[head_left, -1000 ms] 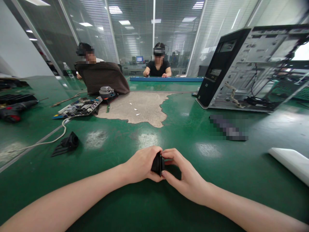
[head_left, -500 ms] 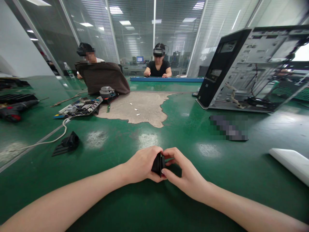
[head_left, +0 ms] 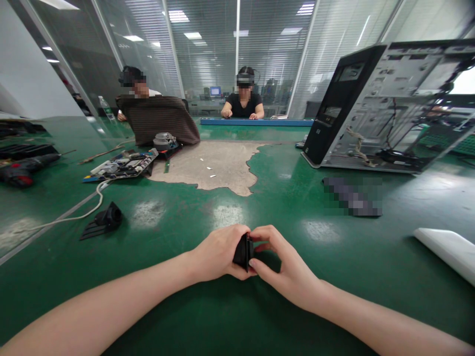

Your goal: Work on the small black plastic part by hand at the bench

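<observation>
Low in the middle of the view, my left hand (head_left: 218, 251) is wrapped round a small black plastic part (head_left: 242, 253). It has a flat plate-like rim facing right; its exact kind I cannot make out. My right hand (head_left: 284, 262) pinches that rim from the other side, thumb at the near end and fingertips at the far end. Both hands are just above the green tabletop (head_left: 178, 316). Much of the part is hidden behind my left fingers. Further left lies another black plastic piece (head_left: 106, 221) with a slotted flat base.
An opened computer tower (head_left: 371, 109) stands at the right, a white panel (head_left: 447, 249) nearer me. At the left are a circuit board (head_left: 124, 165), a pale cable (head_left: 83, 214) and a power drill (head_left: 27, 168). Two people (head_left: 244, 101) sit across the table behind a brown cloth-covered object (head_left: 159, 118) and blue bar.
Almost nothing differs. My right fingers have shifted very slightly on the black part's rim, while my left hand keeps its hold in the same place.
</observation>
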Action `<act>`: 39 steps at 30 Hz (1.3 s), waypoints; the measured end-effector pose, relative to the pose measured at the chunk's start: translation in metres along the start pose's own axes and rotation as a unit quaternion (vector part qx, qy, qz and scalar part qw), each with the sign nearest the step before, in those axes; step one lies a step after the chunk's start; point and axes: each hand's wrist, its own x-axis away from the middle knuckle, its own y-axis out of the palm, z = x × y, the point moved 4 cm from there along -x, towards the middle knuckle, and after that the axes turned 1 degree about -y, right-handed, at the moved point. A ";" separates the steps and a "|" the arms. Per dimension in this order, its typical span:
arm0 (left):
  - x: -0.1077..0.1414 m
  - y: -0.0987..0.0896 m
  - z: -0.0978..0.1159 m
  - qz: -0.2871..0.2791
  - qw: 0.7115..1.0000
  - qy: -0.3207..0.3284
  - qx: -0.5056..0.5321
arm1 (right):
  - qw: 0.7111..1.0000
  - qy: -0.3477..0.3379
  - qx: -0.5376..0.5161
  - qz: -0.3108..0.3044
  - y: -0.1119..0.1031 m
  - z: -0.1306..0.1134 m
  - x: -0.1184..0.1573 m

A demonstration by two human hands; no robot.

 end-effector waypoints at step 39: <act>-0.004 -0.002 0.001 -0.012 1.000 -0.009 0.011 | 0.971 0.115 -0.209 0.027 0.002 0.016 -0.004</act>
